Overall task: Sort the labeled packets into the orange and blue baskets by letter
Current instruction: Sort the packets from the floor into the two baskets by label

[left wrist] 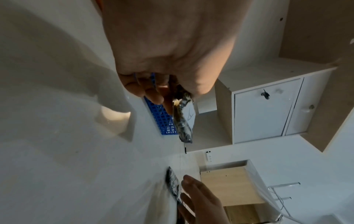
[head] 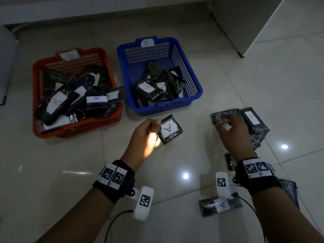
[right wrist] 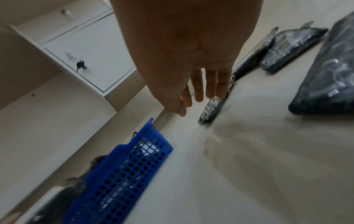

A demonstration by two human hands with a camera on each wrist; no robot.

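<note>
— Status of the held item?
— My left hand [head: 146,135] pinches the "A" packet [head: 170,129] by its edge, just before the blue basket [head: 196,95]. Soft, light, likely slippery film.
— The other?
— My right hand [head: 233,135] hovers, fingers straight, over the floor packets [head: 226,114].

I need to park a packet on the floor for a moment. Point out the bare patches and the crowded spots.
Bare glossy tile floor lies below the orange plastic basket, left of the left hand. Another bare strip runs between that hand and the right hand. Crowded: the black labelled packets around the right hand, and both baskets, the blue plastic basket less so.
</note>
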